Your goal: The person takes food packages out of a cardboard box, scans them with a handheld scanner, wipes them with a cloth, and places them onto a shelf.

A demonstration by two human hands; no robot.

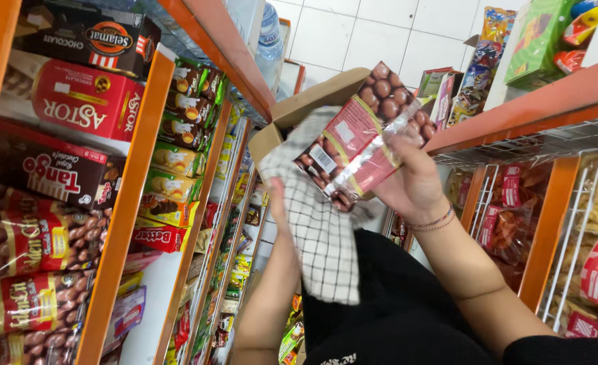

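Right hand (pixel 414 182) grips glossy snack bag (pixel 363 135); left hand (pixel 277 196), seemingly, checked cloth (pixel 319 236).

On my feed, the right hand (pixel 414 186) wears thin beaded string bracelets (pixel 434 222) around the wrist, a pair of fine dark-reddish strands lying close together. The forearm below them is bare down to a black fabric sleeve (pixel 562 351) whose edge shows at five o'clock. The left hand (pixel 277 199) and its forearm carry nothing, and a black garment (pixel 393 304) with small white lettering at its lower edge fills six o'clock.
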